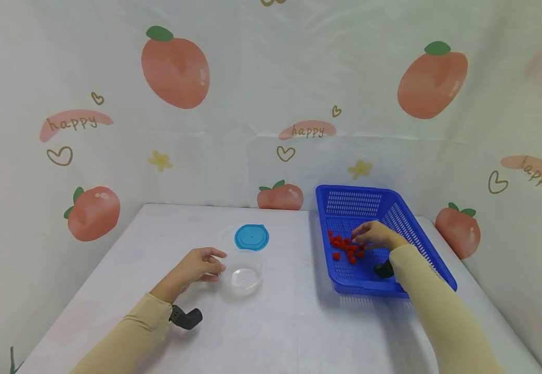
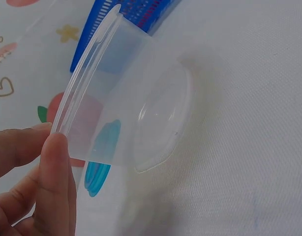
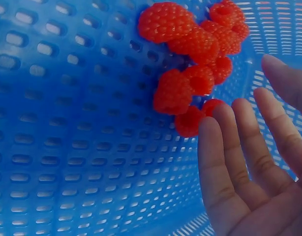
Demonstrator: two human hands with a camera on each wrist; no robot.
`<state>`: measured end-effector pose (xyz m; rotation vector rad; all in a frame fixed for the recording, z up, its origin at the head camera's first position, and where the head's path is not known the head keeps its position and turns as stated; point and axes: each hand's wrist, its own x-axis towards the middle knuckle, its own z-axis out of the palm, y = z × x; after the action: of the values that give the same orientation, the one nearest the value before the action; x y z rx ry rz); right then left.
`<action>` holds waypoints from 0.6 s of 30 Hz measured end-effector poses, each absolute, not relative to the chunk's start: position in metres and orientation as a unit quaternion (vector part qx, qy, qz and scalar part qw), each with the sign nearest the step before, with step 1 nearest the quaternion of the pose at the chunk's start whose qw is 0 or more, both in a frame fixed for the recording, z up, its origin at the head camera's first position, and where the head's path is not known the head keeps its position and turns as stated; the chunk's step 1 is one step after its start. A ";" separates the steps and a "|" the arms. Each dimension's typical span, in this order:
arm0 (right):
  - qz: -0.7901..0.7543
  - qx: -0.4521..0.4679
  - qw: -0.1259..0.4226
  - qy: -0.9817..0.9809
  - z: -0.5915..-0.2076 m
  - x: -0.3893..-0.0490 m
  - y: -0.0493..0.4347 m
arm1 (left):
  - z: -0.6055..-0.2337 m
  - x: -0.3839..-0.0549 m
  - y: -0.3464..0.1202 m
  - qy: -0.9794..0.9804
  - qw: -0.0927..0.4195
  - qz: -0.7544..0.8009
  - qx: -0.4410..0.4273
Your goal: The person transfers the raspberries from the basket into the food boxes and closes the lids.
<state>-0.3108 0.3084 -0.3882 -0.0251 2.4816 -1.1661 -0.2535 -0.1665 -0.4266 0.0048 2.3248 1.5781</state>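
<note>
My left hand [image 1: 201, 266] pinches the rim of a clear plastic tub [image 2: 126, 83] between thumb and fingers, at the tub's left side. The tub looks to hold nothing. Inside a blue perforated basket [image 1: 439, 267], my right hand [image 3: 259, 167] has its fingers extended, with fingertips beside a cluster of red raspberries [image 3: 173, 92]. Nothing shows in its grasp. In the head view the raspberries [image 1: 351, 250] lie bunched on the left part of the basket floor, some partly behind the right hand.
A round blue lid [image 1: 252, 237] lies on the white table [image 1: 280, 332] just beyond the tub. Behind the table hangs a white sheet [image 1: 261, 78] printed with fruit. The basket's raised walls surround the right hand.
</note>
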 end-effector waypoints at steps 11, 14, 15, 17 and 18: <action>-0.372 0.001 0.217 0.903 -0.389 -0.315 0.306 | -0.427 -0.255 -0.167 0.807 0.170 0.565 0.015; -0.358 0.014 0.213 0.909 -0.390 -0.316 0.304 | -0.427 -0.255 -0.167 0.806 0.170 0.567 0.015; -0.352 0.018 0.211 0.912 -0.392 -0.317 0.303 | -0.427 -0.255 -0.168 0.807 0.170 0.566 0.016; -0.340 0.021 0.207 0.917 -0.394 -0.318 0.301 | -0.427 -0.254 -0.168 0.807 0.170 0.565 0.016; -0.336 0.024 0.205 0.919 -0.395 -0.319 0.300 | -0.427 -0.254 -0.168 0.807 0.170 0.566 0.015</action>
<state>-0.3186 0.3003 -0.3955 0.0676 2.5616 -0.9359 -0.2545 -0.1677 -0.4268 0.0440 2.2916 1.6079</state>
